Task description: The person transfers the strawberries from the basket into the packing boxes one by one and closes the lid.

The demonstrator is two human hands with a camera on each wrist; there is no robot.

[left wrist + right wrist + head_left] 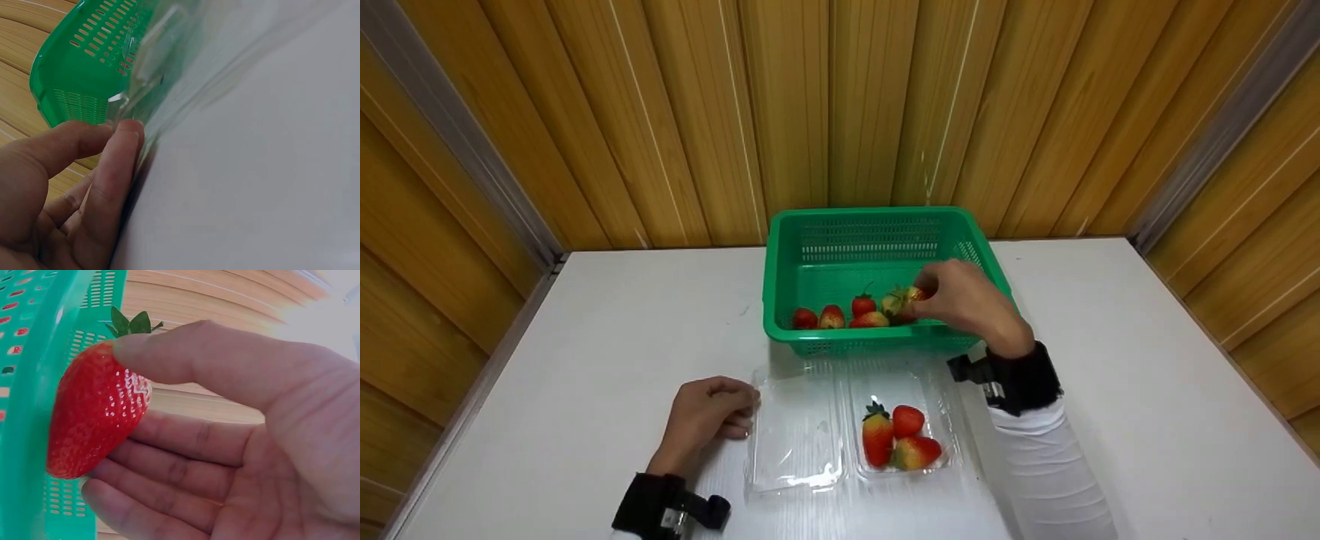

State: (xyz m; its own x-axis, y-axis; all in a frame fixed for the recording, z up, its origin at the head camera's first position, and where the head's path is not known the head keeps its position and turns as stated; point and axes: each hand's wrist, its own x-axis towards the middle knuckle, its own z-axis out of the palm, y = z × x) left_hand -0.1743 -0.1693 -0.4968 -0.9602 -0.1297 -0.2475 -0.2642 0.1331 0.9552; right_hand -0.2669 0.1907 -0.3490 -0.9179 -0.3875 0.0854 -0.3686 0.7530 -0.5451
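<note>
The box (799, 424) is glossy plastic, the basket (859, 334) smooth plastic, the held strawberry (93, 416) shiny, the far wall (795, 105) wood-grained.

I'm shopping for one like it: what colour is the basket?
The basket is green, seen best in the head view.

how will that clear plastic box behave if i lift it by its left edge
The clear plastic box looks thin, so it is probably light and apt to flex. Its three strawberries all sit in the right half, so that side would likely sag. They lie loose with space around them, and may roll.
</note>
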